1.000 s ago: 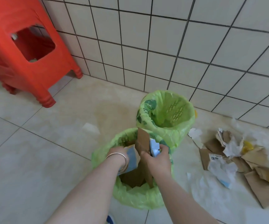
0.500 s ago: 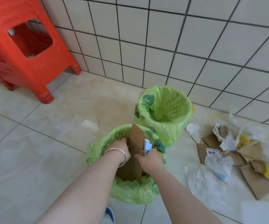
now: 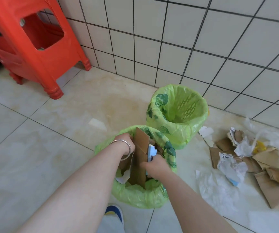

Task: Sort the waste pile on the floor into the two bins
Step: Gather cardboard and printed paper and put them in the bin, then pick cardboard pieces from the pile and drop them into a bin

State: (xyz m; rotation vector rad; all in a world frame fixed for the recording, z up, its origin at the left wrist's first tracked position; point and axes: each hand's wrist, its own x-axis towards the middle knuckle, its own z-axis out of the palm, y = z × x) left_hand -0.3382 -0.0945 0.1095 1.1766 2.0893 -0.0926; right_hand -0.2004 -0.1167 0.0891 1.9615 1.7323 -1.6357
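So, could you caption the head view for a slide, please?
Both hands push cardboard into the near bin.

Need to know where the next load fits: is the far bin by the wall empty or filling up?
Looks empty: the far bin shows only bare green liner inside; its very bottom is hidden.

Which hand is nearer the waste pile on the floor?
Right. The right hand is over the near bin, on the side facing the waste pile. The left hand is at the bin's far side from the pile.
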